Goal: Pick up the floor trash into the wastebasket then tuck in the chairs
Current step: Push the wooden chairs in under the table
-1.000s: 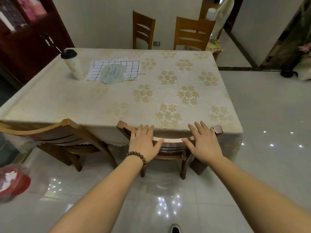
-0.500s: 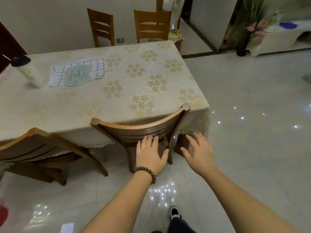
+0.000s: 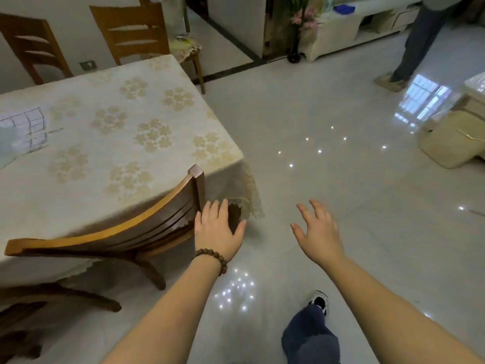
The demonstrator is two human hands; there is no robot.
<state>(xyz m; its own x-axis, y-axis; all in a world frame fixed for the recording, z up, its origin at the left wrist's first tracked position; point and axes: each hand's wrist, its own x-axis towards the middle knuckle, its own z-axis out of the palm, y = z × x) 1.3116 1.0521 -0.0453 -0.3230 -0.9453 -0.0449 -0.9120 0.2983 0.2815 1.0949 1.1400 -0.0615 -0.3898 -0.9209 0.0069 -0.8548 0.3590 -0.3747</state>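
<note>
Hovering my right hand (image 3: 319, 232) over bare floor (image 3: 341, 193), fingers spread, holding nothing. My left hand (image 3: 217, 229), fingers straight and together, sits by the chair (image 3: 110, 237) back's right post, maybe touching it. Chair is tucked against the table (image 3: 105, 143) edge.

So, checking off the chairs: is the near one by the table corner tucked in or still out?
Tucked in: the chair has its backrest against the tablecloth edge of the table, seat underneath.
</note>
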